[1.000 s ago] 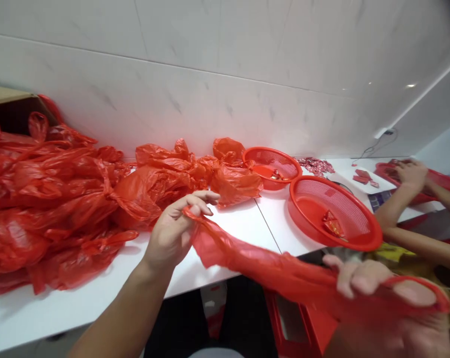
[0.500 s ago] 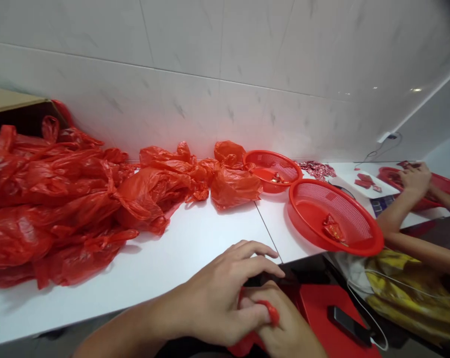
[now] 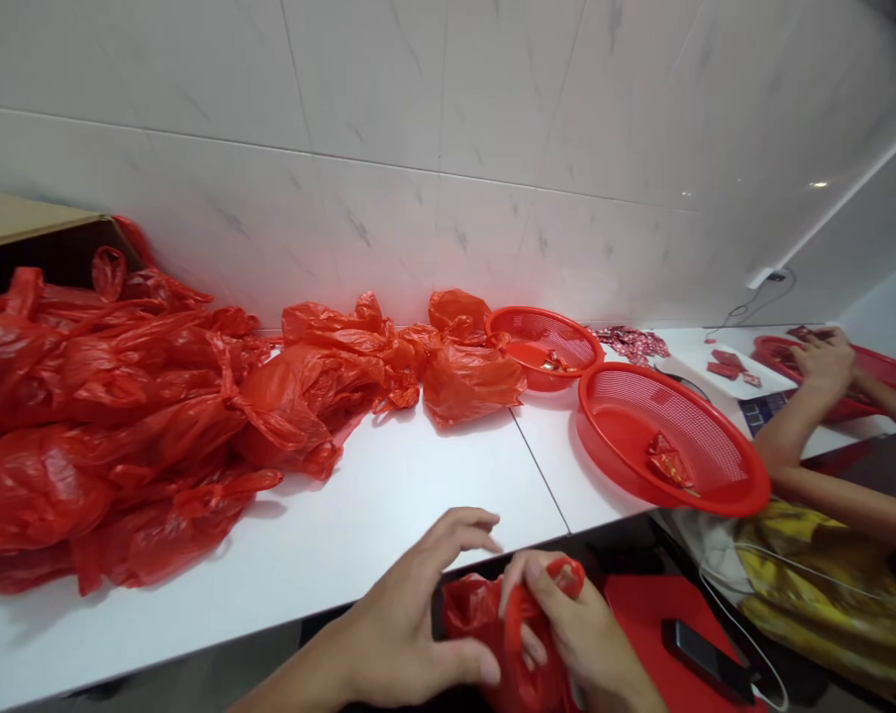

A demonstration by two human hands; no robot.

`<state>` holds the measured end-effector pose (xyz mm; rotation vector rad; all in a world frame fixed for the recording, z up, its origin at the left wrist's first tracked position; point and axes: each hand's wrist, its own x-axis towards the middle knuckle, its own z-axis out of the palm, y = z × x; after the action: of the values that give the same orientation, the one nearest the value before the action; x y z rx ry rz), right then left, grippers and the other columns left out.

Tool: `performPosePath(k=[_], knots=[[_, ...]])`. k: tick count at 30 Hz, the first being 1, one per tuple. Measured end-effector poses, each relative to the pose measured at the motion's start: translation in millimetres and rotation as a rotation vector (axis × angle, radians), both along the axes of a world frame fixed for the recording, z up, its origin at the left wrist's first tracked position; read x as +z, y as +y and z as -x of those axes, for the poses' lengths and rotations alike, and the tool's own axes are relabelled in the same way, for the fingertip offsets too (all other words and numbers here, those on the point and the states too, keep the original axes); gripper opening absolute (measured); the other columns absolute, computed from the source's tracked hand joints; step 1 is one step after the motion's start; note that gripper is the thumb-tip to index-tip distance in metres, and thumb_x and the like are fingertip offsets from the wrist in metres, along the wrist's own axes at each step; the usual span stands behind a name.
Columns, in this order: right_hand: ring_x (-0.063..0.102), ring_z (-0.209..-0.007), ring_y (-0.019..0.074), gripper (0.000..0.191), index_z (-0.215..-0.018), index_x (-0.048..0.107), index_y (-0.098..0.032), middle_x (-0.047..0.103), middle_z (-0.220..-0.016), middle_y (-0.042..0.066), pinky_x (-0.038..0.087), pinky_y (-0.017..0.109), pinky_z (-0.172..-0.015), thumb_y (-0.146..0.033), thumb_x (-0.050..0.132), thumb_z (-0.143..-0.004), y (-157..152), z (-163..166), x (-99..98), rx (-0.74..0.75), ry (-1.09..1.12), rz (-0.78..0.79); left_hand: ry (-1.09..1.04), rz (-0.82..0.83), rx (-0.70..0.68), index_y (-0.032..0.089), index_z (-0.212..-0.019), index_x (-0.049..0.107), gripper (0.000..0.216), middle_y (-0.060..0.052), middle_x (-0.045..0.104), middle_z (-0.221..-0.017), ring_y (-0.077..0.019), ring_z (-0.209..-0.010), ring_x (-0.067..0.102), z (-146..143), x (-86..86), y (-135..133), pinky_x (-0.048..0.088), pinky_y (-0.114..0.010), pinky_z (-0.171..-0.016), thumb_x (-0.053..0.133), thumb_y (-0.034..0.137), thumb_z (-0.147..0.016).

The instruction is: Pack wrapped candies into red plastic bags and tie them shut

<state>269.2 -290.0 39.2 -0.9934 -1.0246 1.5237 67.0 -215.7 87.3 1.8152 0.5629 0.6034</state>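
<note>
Gripping a bag [image 3: 468, 606] with the right hand [image 3: 592, 634] at lower centre, beside the left hand [image 3: 399, 624] with fingers spread; best held by its handle [image 3: 514, 626] (likely light, soft, slippery).

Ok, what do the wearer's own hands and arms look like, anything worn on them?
The left hand and right hand are ungloved, with no ring, watch or bracelet visible. No sleeve shows on the left forearm; the frame cuts the right one off near the wrist.
</note>
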Motion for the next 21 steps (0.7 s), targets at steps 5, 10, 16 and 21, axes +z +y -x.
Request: performPosePath(k=[5,10,16,21], knots=[[0.06,-0.056,0.0098,0.025,-0.096,0.085,-0.019,0.066,-0.075,0.003,0.047,0.021,-0.055,-0.041,0.075,-0.094,-5.3,-9.1,11.1,0.165,-0.233,-0.127,0.128,0.175,-0.14,0.03,-0.139,0.063,0.056,-0.004,0.075,-0.118,-0.0225,-0.101,0.07,-7.5,-21.8,-4.5,0.052,-0.031,-0.09,0.075,0.023,-0.085],[0.07,-0.087,0.0186,0.034,-0.128,0.077,-0.034,0.07,-0.097,0.007,0.057,0.03,-0.077,-0.023,0.058,-0.102,-6.1,-14.5,3.2,-0.046,-0.66,-0.462,0.015,0.393,-0.129,0.018,-0.117,0.073,0.037,-0.006,0.074,-0.099,-0.0206,-0.088,0.066,-6.1,-39.0,2.0,0.051,-0.031,-0.083,0.075,0.042,-0.089],[0.063,-0.079,0.0203,0.056,-0.148,0.061,-0.04,0.067,-0.089,0.005,0.055,0.033,-0.069,-0.012,0.058,-0.1,-1.2,8.6,-24.8,-0.328,-0.848,-0.826,-0.216,0.872,-0.036,0.013,-0.098,0.072,0.067,-0.005,0.066,-0.064,-0.0195,-0.06,0.063,-13.7,-66.1,-11.2,0.053,-0.036,-0.074,0.044,0.074,-0.099],[0.062,-0.08,0.0191,0.052,-0.148,0.061,-0.038,0.068,-0.09,0.004,0.052,0.031,-0.07,-0.013,0.059,-0.102,6.5,5.0,-20.4,-0.23,-0.894,-0.827,-0.188,0.8,-0.05,0.014,-0.089,0.067,0.06,-0.004,0.068,-0.066,-0.015,-0.053,0.058,-12.3,-69.1,-9.9,0.045,-0.027,-0.06,0.054,0.072,-0.096]])
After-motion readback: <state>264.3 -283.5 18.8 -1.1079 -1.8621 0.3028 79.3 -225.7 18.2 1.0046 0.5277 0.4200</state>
